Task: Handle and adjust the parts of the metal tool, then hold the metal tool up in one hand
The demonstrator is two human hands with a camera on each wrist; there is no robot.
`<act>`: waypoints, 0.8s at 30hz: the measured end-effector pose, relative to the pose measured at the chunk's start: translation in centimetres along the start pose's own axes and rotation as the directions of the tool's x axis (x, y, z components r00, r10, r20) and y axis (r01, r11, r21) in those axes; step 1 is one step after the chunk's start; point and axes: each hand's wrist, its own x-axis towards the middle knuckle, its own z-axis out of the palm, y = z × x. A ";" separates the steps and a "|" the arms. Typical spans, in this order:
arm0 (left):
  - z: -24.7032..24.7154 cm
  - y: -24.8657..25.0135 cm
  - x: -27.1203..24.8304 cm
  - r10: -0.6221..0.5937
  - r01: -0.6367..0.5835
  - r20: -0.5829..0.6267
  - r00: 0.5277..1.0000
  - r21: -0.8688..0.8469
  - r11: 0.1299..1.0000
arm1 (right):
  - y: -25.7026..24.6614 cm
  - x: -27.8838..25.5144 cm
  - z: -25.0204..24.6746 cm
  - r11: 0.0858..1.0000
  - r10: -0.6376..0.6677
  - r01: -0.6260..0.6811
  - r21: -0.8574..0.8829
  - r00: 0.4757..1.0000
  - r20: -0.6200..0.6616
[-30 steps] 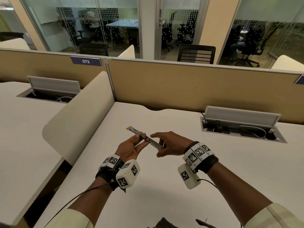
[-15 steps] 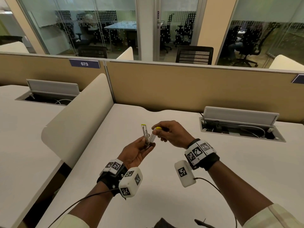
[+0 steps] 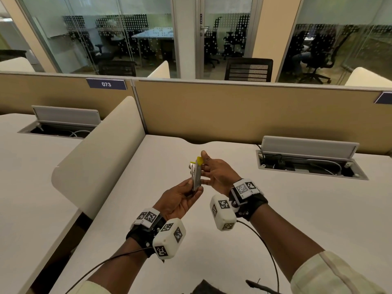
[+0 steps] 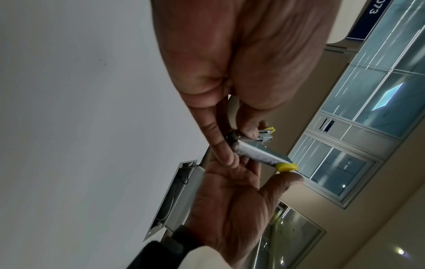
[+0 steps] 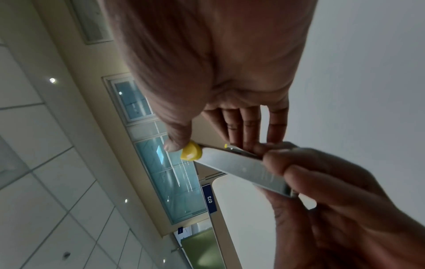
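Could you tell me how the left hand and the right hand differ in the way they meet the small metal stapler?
The left hand grips the stapler at its lower end with curled fingers; the right hand keeps its fingers straight. The left hand sits below the stapler; the right hand sits beside it, thumb on the yellow tip. Both wear tagged wrist bands above the desk.

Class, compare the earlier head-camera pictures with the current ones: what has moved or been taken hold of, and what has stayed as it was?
The small metal stapler with yellow ends has swung from lying nearly flat, pointing left, to standing almost upright. The right hand went from touching its near end to pressing its thumb on the yellow tip, fingers straight alongside. The left hand still pinches the hinge end. The white desk is unchanged.
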 end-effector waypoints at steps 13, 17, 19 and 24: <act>0.3 -0.2 0.1 0.018 -0.020 0.020 1.000 0.103 0.994 | 1.1 0.9 -0.4 0.980 -0.059 0.064 0.187 0.998 -0.031; 0.6 -0.1 0.3 0.014 -0.016 0.018 1.000 0.103 0.995 | 1.2 1.1 -0.4 0.976 -0.089 0.098 0.194 0.994 -0.058; 0.6 0.0 0.5 0.022 -0.024 0.015 1.000 0.100 0.995 | 1.1 1.2 -0.5 0.977 -0.090 0.101 0.188 0.994 -0.065; 1.0 0.4 1.1 0.062 -0.062 0.004 0.998 0.016 0.998 | 1.3 1.0 -0.6 0.990 -0.088 0.090 0.108 0.996 -0.030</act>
